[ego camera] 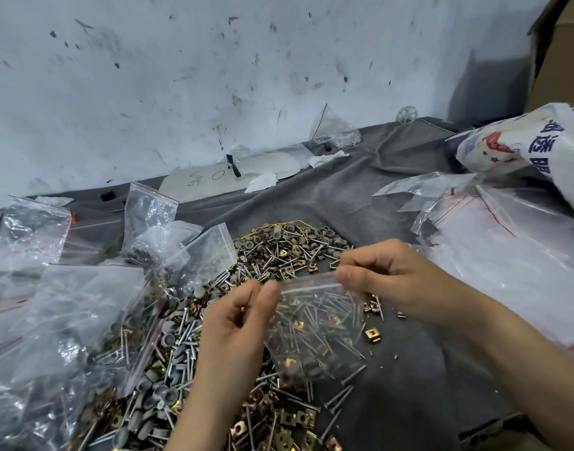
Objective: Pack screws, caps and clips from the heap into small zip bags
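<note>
Pinching crinkly zip bag (315, 330), spiky metallic heap (181, 346)

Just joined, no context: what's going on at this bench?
A person is bagging hardware. The left hand and right hand pinch the two ends of the zip strip of a small zip bag holding screws, caps and a clip, apparently to seal it. It hangs over the loose heap on the grey cloth. Filled bags lie at the left.
</note>
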### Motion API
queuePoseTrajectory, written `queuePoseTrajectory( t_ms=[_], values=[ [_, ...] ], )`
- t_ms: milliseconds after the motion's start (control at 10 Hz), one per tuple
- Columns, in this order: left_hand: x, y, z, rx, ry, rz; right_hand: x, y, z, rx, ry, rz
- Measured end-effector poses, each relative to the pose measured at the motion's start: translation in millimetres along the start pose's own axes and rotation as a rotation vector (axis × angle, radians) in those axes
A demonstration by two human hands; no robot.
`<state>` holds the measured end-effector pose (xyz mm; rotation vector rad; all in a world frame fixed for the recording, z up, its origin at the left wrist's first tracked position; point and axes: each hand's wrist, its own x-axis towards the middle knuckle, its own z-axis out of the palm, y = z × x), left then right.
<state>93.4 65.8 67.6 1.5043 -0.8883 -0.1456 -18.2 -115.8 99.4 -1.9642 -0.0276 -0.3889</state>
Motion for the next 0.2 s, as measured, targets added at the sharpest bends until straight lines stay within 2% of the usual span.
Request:
queuePoseTrajectory(
  t_ms=[100,200],
  values=[
    [8.1,0.5,0.2,-0.073,0.151,-0.122,2.5,-2.2,-4.9,-0.09,0.12,0.023],
    [4.4,10.3,0.8,-0.267,0.225,-0.178,-0.5,-11.7,-18.9,-0.114,0.302,-0.01]
  ],
)
